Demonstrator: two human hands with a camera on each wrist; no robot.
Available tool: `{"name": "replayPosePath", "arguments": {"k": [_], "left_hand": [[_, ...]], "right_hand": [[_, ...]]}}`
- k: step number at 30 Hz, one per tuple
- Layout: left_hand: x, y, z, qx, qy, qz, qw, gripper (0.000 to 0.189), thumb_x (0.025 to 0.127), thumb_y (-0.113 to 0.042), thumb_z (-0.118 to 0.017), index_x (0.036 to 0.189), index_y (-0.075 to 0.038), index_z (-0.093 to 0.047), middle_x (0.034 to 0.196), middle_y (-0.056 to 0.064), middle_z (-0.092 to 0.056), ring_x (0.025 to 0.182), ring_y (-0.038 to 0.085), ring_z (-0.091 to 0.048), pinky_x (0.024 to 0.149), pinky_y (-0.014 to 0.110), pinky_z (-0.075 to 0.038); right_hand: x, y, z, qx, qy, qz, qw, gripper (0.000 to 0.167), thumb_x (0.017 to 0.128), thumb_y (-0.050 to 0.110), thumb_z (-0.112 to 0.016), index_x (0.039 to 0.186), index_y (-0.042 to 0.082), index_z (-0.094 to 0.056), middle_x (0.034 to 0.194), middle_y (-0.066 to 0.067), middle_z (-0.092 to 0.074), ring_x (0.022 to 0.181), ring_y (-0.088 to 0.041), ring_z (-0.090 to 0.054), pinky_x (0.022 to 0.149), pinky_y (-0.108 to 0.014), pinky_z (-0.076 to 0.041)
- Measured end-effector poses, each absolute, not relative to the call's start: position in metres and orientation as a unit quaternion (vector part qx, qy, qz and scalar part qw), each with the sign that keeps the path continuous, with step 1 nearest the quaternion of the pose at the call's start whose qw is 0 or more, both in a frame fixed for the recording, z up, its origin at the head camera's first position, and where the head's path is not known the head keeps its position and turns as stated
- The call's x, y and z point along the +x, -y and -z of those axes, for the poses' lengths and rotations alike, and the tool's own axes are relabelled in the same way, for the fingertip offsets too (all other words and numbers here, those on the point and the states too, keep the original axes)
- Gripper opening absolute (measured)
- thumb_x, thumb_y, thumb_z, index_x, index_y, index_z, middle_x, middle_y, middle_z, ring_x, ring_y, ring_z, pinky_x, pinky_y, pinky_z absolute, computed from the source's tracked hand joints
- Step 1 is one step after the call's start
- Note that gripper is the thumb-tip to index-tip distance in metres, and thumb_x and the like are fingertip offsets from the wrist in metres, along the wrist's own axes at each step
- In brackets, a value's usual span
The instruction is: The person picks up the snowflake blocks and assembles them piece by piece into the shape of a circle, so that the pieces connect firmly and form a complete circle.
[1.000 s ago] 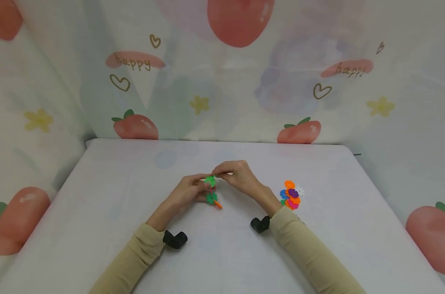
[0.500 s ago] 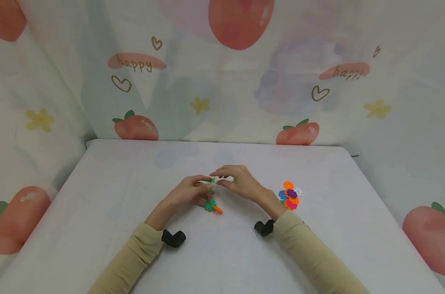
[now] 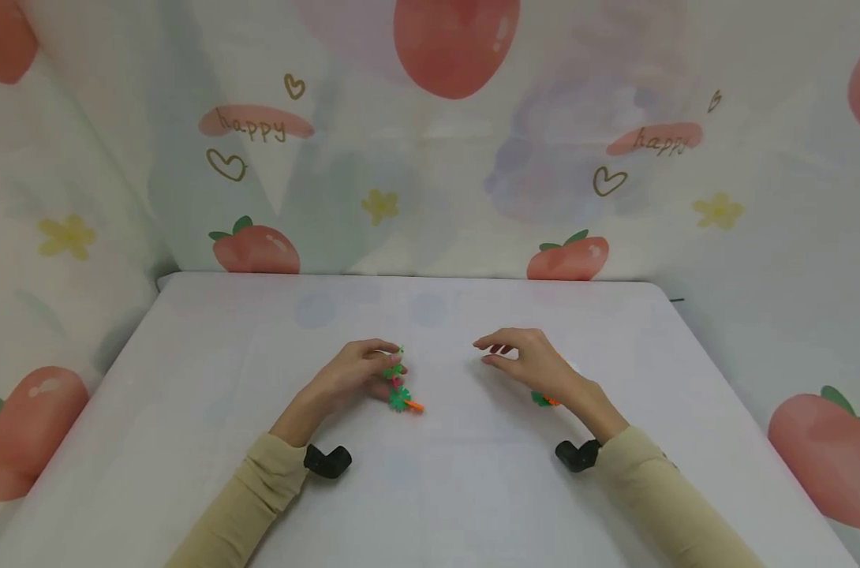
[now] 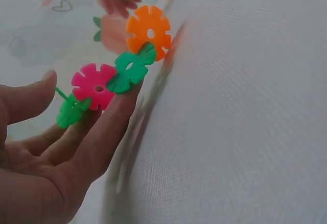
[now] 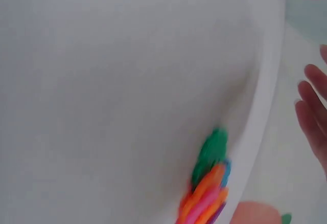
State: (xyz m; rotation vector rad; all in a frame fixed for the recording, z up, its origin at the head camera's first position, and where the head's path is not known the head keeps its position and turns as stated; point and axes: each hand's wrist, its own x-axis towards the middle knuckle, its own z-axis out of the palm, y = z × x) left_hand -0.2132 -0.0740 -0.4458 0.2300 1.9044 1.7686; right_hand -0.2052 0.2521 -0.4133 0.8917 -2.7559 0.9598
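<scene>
white table (image 3: 473,489), linked discs (image 4: 121,69) pinched in left hand (image 3: 353,371), jutting beyond, right hand (image 3: 532,363), grip apart

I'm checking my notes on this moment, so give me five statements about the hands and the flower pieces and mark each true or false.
1. The left hand holds a chain. True.
2. The right hand holds a blue piece. False: no piece shows between the fingers of the right hand.
3. The orange piece sits at one end of the chain. True.
4. The pink piece joins directly to the orange piece. False: a green piece sits between the pink piece and the orange piece.
5. In the head view, the right hand partly hides the pile. True.
</scene>
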Motion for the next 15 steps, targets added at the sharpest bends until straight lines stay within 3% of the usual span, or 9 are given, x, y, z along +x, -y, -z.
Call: {"name": "replayPosePath", "arguments": {"k": [6,15], "left_hand": [[-0.214,0.077,0.447,0.077,-0.689,-0.672,0.262,0.046,0.103,-0.018,-0.064,0.142,0.003,-0.052,0.123,0.023,-0.070,0.087,0.020,-0.075,0.079,0.035,-0.063],[-0.215,0.079,0.445,0.082,-0.690,-0.675,0.248,0.047,0.102,-0.016,-0.064,0.143,0.003,-0.051,0.125,0.023,-0.069,0.085,0.019,-0.075,0.085,0.032,-0.060]], "right_hand": [[-0.197,-0.287,0.410,0.225,0.931,-0.285,0.021,0.026,0.091,0.006,-0.077,0.117,0.003,-0.076,0.107,-0.009,-0.078,0.091,-0.020,-0.070,0.080,-0.034,-0.061],[-0.197,-0.328,0.408,0.145,0.962,-0.230,-0.017,0.019,0.091,0.011,-0.078,0.108,0.002,-0.076,0.097,-0.007,-0.074,0.086,-0.020,-0.063,0.073,-0.025,-0.055]]}}
